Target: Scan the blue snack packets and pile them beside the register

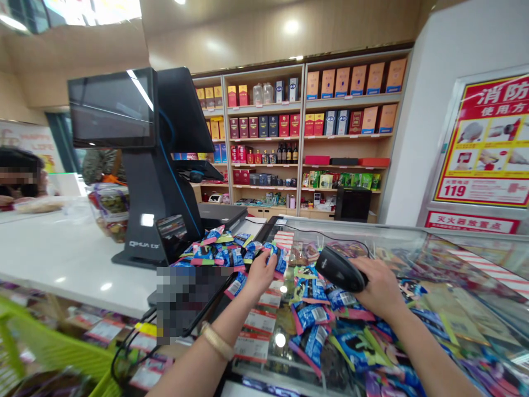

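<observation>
My right hand [380, 284] grips a black handheld barcode scanner [339, 270], its head tilted up to the left above the glass counter. Pinched in my left hand [262, 273] is a small blue-and-pink snack packet [279, 258] with a white label area showing. Left of that hand, a heap of similar packets [219, 253] lies by the base of the cash register [157, 165]. More blue, pink and green packets [312, 314] are spread over the glass below the scanner. One single packet [236, 285] lies beside my left forearm.
A dark flat device [198, 298], partly blurred out, sits left of my left arm with cables [128, 342]. A green plastic basket [53, 353] stands at lower left. Shelves of boxes [264, 127] line the back wall. Another person's head [20, 171] shows beyond the white counter [74, 264].
</observation>
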`<state>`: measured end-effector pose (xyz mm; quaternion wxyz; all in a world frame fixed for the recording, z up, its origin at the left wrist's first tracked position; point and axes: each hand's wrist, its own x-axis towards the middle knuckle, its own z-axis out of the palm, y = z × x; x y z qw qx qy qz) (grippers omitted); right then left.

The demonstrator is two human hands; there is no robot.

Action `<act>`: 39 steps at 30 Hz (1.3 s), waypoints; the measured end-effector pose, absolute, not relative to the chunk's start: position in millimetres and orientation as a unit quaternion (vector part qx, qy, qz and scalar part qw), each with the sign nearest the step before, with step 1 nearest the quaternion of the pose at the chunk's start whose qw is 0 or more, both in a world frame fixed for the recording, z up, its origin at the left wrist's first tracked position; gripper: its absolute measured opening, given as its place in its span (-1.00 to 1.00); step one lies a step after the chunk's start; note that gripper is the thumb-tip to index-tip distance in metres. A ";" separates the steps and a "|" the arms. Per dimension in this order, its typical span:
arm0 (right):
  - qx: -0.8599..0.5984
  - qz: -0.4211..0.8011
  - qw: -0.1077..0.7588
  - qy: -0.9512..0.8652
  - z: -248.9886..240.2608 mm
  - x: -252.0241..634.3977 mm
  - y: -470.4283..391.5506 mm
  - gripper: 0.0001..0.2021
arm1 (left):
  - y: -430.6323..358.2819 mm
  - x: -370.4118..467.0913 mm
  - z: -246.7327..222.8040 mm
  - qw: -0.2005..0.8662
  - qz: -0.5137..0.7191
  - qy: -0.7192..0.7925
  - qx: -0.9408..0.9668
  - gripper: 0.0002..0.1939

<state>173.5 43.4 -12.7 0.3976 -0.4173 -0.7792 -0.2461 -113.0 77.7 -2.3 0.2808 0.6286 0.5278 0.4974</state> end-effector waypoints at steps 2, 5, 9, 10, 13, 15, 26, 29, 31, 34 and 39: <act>-0.415 -0.247 0.402 -0.778 -10.5 172.3 41.7 -0.71 | 87.3 -98.7 3.8 0.435 0.555 0.464 0.536 -0.79; -0.422 -0.237 0.403 -0.777 -7.9 171.7 39.3 -0.70 | 93.3 -78.7 10.9 0.598 0.578 0.373 0.413 -0.83; -0.431 -0.226 0.392 -0.781 -5.8 171.6 36.9 -0.72 | 89.2 -67.3 8.1 0.625 0.604 0.332 0.367 -0.90; -0.431 -0.226 0.390 -0.782 -5.4 171.4 36.4 -0.72 | 87.4 -67.6 5.7 0.624 0.601 0.328 0.376 -0.87; -0.433 -0.222 0.383 -0.785 -4.2 170.5 35.0 -0.72 | 83.4 -72.0 -1.7 0.617 0.583 0.326 0.416 -0.77; -0.433 -0.219 0.382 -0.786 -3.8 169.9 34.5 -0.73 | 82.7 -74.5 -4.7 0.612 0.579 0.328 0.428 -0.75; -0.447 -0.192 0.369 -0.792 -5.7 171.0 35.9 -0.75 | 77.9 -70.5 -2.8 0.615 0.567 0.332 0.436 -0.56; -0.442 -0.193 0.372 -0.793 -5.6 170.6 35.4 -0.74 | 78.5 -70.5 -3.8 0.610 0.567 0.341 0.436 -0.52; -0.437 -0.200 0.378 -0.791 -4.8 170.4 34.8 -0.73 | 79.9 -70.5 -6.2 0.594 0.567 0.348 0.452 -0.53; -0.437 -0.221 0.395 -0.777 -3.7 171.5 34.7 -0.75 | 79.7 -70.2 -10.7 0.530 0.565 0.345 0.530 -0.58; -0.445 -0.251 0.419 -0.750 -4.7 176.6 36.8 -0.76 | 68.6 -67.7 -14.3 0.391 0.459 0.313 0.734 -0.54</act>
